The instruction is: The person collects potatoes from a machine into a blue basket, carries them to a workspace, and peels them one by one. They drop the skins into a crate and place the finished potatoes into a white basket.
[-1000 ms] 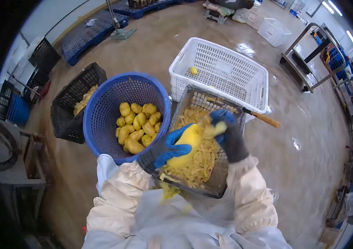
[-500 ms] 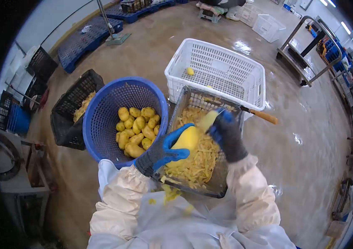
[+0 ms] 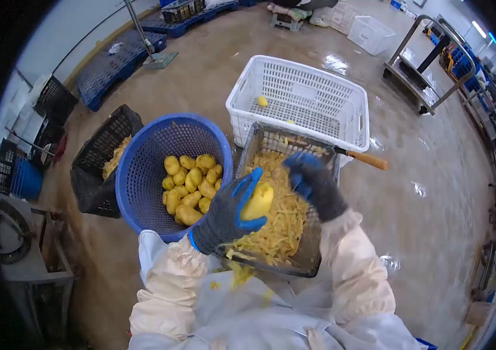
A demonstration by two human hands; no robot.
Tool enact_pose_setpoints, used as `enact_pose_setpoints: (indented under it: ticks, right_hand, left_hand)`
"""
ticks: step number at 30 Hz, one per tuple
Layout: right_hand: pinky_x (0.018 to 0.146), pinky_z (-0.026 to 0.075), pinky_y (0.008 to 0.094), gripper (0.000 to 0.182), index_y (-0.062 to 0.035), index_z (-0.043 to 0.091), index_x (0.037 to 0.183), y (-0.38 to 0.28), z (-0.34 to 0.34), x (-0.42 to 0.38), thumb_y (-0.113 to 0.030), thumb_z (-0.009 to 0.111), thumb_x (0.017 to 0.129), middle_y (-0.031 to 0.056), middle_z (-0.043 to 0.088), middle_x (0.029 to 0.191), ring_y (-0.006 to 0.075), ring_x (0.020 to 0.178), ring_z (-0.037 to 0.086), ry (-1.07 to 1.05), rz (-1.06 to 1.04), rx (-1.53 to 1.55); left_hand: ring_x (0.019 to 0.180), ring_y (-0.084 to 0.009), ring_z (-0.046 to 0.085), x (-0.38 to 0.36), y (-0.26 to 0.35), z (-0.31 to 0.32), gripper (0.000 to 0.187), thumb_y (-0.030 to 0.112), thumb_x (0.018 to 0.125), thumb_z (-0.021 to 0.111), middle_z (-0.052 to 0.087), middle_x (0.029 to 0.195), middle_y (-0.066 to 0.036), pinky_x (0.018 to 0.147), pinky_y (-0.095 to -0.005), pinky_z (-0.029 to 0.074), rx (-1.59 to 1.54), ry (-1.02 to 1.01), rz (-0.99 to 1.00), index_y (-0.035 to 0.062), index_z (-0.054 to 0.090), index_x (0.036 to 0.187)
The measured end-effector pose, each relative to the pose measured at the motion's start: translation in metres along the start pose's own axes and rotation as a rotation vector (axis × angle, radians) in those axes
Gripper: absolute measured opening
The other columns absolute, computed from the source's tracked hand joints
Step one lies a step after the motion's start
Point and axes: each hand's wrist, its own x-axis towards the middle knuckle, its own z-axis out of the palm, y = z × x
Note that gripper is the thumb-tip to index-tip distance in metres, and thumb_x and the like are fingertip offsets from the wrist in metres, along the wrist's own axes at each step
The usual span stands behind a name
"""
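Observation:
My left hand (image 3: 233, 207), in a grey glove with blue fingers, is wrapped round a peeled yellow potato (image 3: 258, 201). It is above a dark crate (image 3: 252, 142) that holds a heap of potato peelings (image 3: 283, 224). To the right of the potato, over the same crate, my right hand (image 3: 312, 181) is closed in a matching glove. What it grips is hidden by the fingers and blurred. Left of my left hand, a blue perforated basket (image 3: 134, 175) contains several unpeeled potatoes (image 3: 190, 184).
A white crate (image 3: 306, 73) with a small peeled potato (image 3: 262, 101) stands behind. A wooden-handled knife (image 3: 367, 159) rests across the dark crate's right edge. A black crate (image 3: 88, 189) with peelings is at left. A trolley (image 3: 417, 87) and a seated person (image 3: 303, 4) are farther back.
My right hand has drawn slightly away from the potato, and a gap shows between them. The pale blurred piece beside the right hand is no longer visible. My left hand still grips the potato.

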Motion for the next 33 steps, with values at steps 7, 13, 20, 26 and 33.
enact_pose_setpoints:
  ticks: [7,13,20,26,33]
  right_hand:
    - [0.040,0.030,0.0178,0.015,-0.0089,0.057,0.088,0.015,0.004,0.000,-0.022,0.052,0.090,-0.0040,0.046,0.061,0.0047,0.045,0.037,-0.083,-0.035,0.240]
    - [0.040,0.035,0.0184,0.014,-0.0069,0.058,0.089,0.009,-0.012,0.014,-0.021,0.058,0.088,-0.0035,0.049,0.061,0.0064,0.044,0.041,0.175,-0.007,0.172]
    - [0.045,0.039,0.0186,0.016,-0.0049,0.063,0.088,0.051,0.060,-0.035,-0.016,0.070,0.080,0.0027,0.062,0.067,0.0051,0.053,0.053,-0.282,-0.263,-0.247]
    - [0.042,0.033,0.0172,0.014,-0.0078,0.059,0.089,0.026,-0.009,0.017,-0.022,0.059,0.088,-0.0007,0.055,0.067,0.0052,0.048,0.045,0.184,-0.125,0.008]
    - [0.040,0.037,0.0190,0.017,-0.0065,0.059,0.087,0.004,0.037,-0.025,-0.022,0.064,0.084,0.0018,0.058,0.064,0.0075,0.046,0.050,-0.005,-0.019,-0.108]
  left_hand:
    - [0.111,-0.0337,0.053,-0.002,0.004,-0.004,0.085,0.019,0.066,0.076,0.052,0.122,-0.020,0.094,-0.0378,0.042,-0.127,0.018,-0.091,-0.0011,0.033,0.137]
    - [0.107,-0.0258,0.056,-0.007,0.000,-0.001,0.070,0.023,0.074,0.069,0.054,0.121,-0.013,0.093,-0.0349,0.045,-1.363,0.121,-0.450,0.0022,0.039,0.134]
    - [0.103,-0.0232,0.057,-0.014,-0.033,0.015,0.046,0.034,0.093,0.047,0.057,0.117,-0.013,0.089,-0.0362,0.048,-1.900,0.172,-0.771,0.0029,0.045,0.127]
    - [0.102,-0.0280,0.057,-0.018,0.001,0.011,0.059,0.040,0.090,0.051,0.052,0.124,-0.016,0.084,-0.0417,0.050,-1.706,-0.187,-0.725,0.0070,0.035,0.137]
    - [0.092,-0.0256,0.062,-0.014,-0.017,0.007,0.056,0.039,0.088,0.056,0.059,0.111,-0.013,0.076,-0.0389,0.054,-1.818,-0.007,-0.731,0.0061,0.042,0.131]
